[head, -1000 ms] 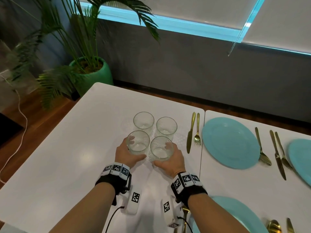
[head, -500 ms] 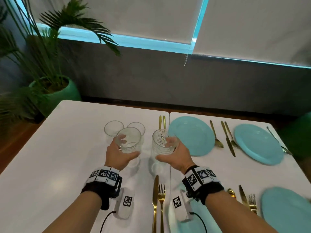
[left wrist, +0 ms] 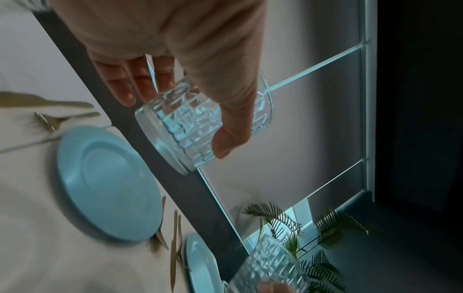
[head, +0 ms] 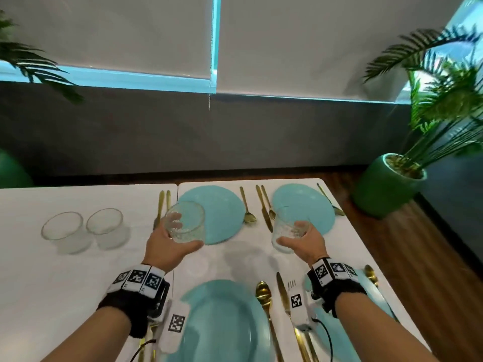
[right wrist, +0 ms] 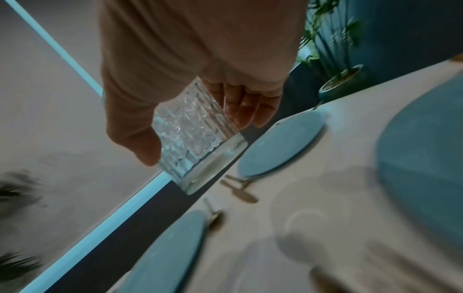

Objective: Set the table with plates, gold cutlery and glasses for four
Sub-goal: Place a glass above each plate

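My left hand (head: 173,240) grips a clear cut-pattern glass (head: 186,223) in the air, over the near edge of the far left blue plate (head: 222,205). In the left wrist view this glass (left wrist: 200,126) sits between thumb and fingers. My right hand (head: 300,237) holds a second glass (head: 286,228) (right wrist: 198,142) aloft, in front of the far right blue plate (head: 308,202). Two more glasses (head: 62,227) (head: 104,222) stand on the white table (head: 65,283) at the left. Gold knives, forks and spoons (head: 264,296) lie beside the plates.
A near blue plate (head: 222,322) lies between my forearms, another partly under my right wrist. Potted palms stand on the floor at the right (head: 386,184) and the far left. The grey wall runs behind the table's far edge.
Both hands have lifted one glass each from the group of glasses and carried them to the right over the place settings. My view has turned right with them.
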The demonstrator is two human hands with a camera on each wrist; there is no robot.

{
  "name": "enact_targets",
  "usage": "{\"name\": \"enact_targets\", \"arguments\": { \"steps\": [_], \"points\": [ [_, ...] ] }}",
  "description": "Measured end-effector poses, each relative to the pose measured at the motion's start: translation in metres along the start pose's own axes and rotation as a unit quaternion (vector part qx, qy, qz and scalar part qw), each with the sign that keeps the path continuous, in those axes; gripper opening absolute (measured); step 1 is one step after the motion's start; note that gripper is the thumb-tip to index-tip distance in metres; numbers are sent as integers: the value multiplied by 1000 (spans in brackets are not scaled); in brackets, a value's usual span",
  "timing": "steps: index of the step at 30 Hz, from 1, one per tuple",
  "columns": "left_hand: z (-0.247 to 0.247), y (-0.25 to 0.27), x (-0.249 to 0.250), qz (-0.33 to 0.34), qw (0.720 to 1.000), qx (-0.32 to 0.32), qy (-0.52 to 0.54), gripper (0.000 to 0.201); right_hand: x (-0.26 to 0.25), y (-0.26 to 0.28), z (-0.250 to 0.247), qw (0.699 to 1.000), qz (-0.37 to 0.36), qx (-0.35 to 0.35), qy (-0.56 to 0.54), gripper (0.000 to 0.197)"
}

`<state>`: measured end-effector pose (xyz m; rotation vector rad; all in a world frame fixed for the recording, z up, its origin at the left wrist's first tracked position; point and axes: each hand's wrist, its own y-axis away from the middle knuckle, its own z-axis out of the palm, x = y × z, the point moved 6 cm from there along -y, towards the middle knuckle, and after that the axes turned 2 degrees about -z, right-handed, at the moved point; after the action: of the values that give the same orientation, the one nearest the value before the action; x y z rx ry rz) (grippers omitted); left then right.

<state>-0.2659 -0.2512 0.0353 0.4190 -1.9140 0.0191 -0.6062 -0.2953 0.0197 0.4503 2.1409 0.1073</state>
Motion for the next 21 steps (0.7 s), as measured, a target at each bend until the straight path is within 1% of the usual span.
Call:
{"name": "enact_targets", "arguments": {
  "steps": [5, 10, 15, 21],
  "points": [
    [74, 0, 16, -14, 999, -28, -15, 78, 68, -41, -70, 996, 50, 40, 65, 76],
    [135, 0, 27, -20, 998, -47, -37, 82, 110, -76, -119, 989, 51, 68, 123, 78],
    [179, 1, 32, -34, 997, -61, -44, 83, 139, -90, -132, 985, 63, 62, 150, 80],
    [211, -1, 33, -23, 994, -73, -74, 84, 159, -101, -132, 989, 86, 52, 112, 79]
  ]
}}
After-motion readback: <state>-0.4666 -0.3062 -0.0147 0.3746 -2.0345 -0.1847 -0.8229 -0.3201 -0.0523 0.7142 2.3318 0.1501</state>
